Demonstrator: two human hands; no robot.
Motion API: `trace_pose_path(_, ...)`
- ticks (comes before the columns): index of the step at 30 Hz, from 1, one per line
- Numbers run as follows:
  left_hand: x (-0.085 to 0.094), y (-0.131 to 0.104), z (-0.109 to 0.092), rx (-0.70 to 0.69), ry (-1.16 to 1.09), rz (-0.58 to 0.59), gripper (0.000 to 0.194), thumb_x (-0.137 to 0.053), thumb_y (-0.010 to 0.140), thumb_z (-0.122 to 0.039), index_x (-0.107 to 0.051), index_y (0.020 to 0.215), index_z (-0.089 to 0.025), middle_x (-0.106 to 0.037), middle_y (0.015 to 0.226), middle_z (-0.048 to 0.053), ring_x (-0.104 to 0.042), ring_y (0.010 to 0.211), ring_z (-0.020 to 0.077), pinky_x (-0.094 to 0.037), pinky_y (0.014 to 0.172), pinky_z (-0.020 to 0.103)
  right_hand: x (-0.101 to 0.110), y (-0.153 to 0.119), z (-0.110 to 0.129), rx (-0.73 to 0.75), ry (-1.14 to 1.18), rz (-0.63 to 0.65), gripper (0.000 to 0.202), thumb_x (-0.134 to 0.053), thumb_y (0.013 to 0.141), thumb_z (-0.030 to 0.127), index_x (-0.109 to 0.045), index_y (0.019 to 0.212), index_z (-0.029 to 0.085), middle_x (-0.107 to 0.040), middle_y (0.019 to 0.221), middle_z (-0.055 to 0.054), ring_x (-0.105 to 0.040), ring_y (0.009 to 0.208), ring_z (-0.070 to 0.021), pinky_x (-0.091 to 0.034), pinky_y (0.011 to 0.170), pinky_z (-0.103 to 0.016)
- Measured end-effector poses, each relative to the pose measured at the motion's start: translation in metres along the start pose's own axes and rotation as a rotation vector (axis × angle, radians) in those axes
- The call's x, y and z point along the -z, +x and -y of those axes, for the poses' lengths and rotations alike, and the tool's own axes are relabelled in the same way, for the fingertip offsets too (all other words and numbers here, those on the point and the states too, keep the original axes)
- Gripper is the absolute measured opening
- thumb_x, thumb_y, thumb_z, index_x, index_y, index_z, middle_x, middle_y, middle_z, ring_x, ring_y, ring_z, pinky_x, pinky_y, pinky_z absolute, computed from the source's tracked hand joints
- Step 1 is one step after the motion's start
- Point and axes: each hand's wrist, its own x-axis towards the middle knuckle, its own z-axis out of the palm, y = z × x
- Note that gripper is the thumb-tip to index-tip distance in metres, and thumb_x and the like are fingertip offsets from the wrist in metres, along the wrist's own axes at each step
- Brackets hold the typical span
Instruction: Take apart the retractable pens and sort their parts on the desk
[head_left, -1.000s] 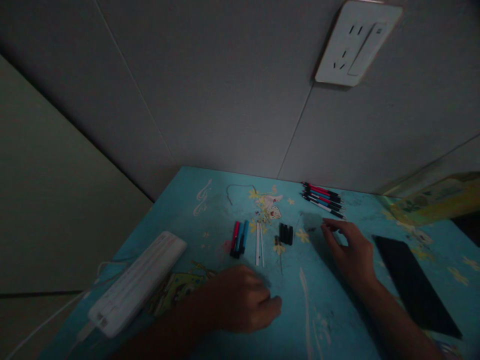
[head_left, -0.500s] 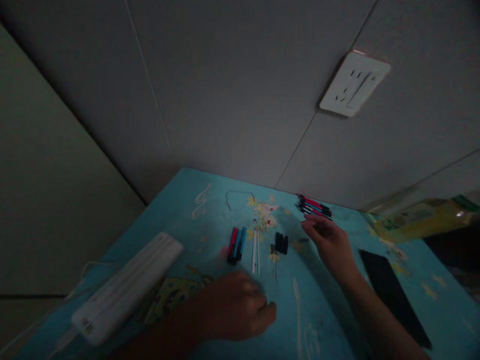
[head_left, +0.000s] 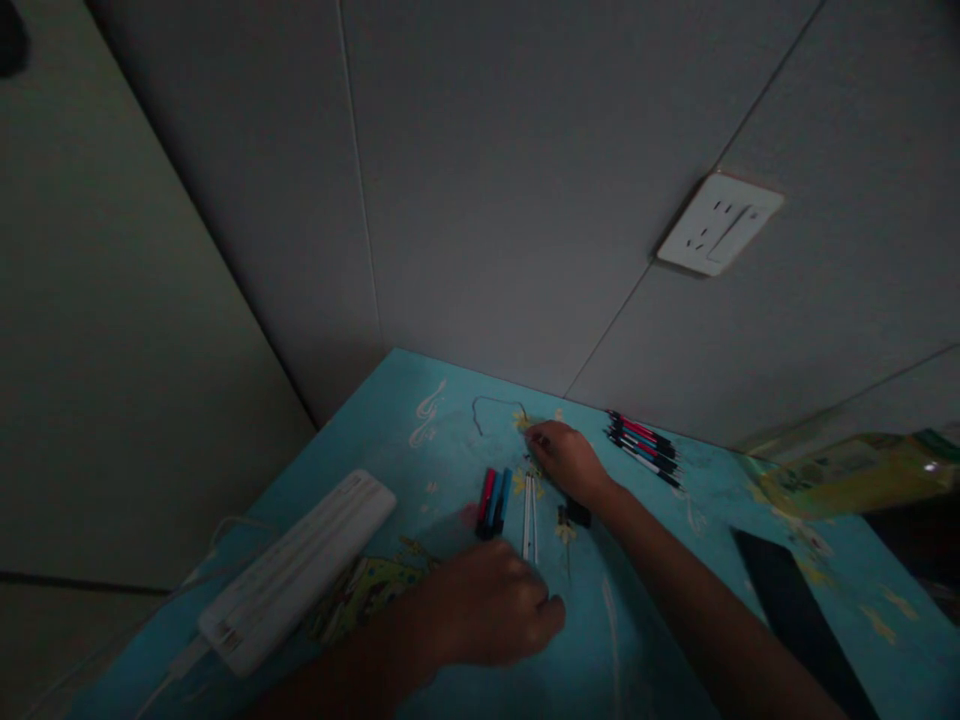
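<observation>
My right hand (head_left: 566, 458) reaches over the small scattered parts (head_left: 534, 465) at the table's middle, fingers pinched; whatever they hold is too small to name. Below it, black caps (head_left: 578, 513) are partly covered by my right wrist. My left hand (head_left: 499, 603) rests near the front, fingers curled, its contents hidden. Just beyond it lie red and blue pen barrels (head_left: 494, 500) with dark ends. White thin rods (head_left: 529, 515) lie beside them, and a thin dark piece (head_left: 565, 530) sits to their right. Assembled pens (head_left: 645, 447) form a pile near the wall.
A white power strip (head_left: 300, 570) with a cable lies at the left. A dark flat object (head_left: 802, 620) is at the right, with a yellow bottle (head_left: 855, 475) behind it. A wall socket (head_left: 720, 223) is above. A bent string (head_left: 499, 400) lies near the back.
My right hand has moved left from beside the pen pile to the small parts. A white pen now shows at the pile's near side. My left hand has barely moved; the view has shifted.
</observation>
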Motion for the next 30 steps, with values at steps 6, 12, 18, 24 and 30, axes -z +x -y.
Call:
trace_pose_path(6, 0.0, -0.001, 0.0, 0.023, -0.034, -0.021, 0.014, -0.055, 0.088, -0.017, -0.051, 0.075, -0.02, -0.059, 0.057, -0.002, -0.054, 0.048, 0.0154, -0.034, 0.044, 0.031, 0.033, -0.036, -0.038, -0.089, -0.047, -0.144, 0.027, -0.052, 0.093, 0.026, -0.066, 0.116, 0.021, -0.071, 0.103, -0.008, -0.066, 0.088, -0.0201, -0.049, 0.086, -0.034)
trace_pose_path(12, -0.001, -0.002, -0.001, 0.026, -0.02, -0.003, 0.01, -0.054, 0.09, -0.017, -0.054, 0.08, -0.021, -0.059, 0.06, -0.002, -0.056, 0.053, 0.0166, -0.036, 0.048, 0.032, 0.054, -0.136, -0.125, -0.339, -0.199, -0.363, 0.03, -0.054, 0.09, 0.036, -0.069, 0.109, 0.018, -0.067, 0.094, -0.009, -0.063, 0.084, -0.023, -0.05, 0.079, -0.038)
trace_pose_path(18, -0.003, -0.002, -0.001, -0.001, -0.033, -0.002, 0.012, -0.049, 0.091, -0.016, -0.054, 0.08, -0.02, -0.057, 0.06, -0.002, -0.053, 0.052, 0.0149, -0.037, 0.049, 0.029, 0.05, -0.168, -0.147, -0.449, -0.295, -0.38, 0.03, -0.055, 0.09, 0.038, -0.07, 0.106, 0.017, -0.064, 0.095, -0.01, -0.061, 0.088, -0.0242, -0.049, 0.081, -0.039)
trace_pose_path(24, -0.012, -0.006, 0.003, -0.008, -0.076, -0.029, 0.013, -0.048, 0.093, -0.017, -0.059, 0.088, -0.018, -0.055, 0.062, -0.002, -0.053, 0.054, 0.0136, -0.041, 0.053, 0.028, 0.049, -0.162, -0.146, -0.452, -0.342, -0.366, 0.025, -0.056, 0.091, 0.032, -0.069, 0.103, 0.015, -0.064, 0.092, -0.01, -0.06, 0.082, -0.0224, -0.048, 0.079, -0.036)
trace_pose_path(30, -0.005, -0.002, 0.007, 0.039, -0.103, -0.115, 0.017, -0.048, 0.094, -0.017, -0.063, 0.102, -0.018, -0.06, 0.069, 0.0, -0.057, 0.06, 0.0148, -0.047, 0.057, 0.029, 0.057, -0.159, -0.129, -0.451, -0.341, -0.473, 0.021, -0.054, 0.093, 0.028, -0.067, 0.101, 0.016, -0.064, 0.104, -0.013, -0.058, 0.095, -0.0272, -0.046, 0.087, -0.044)
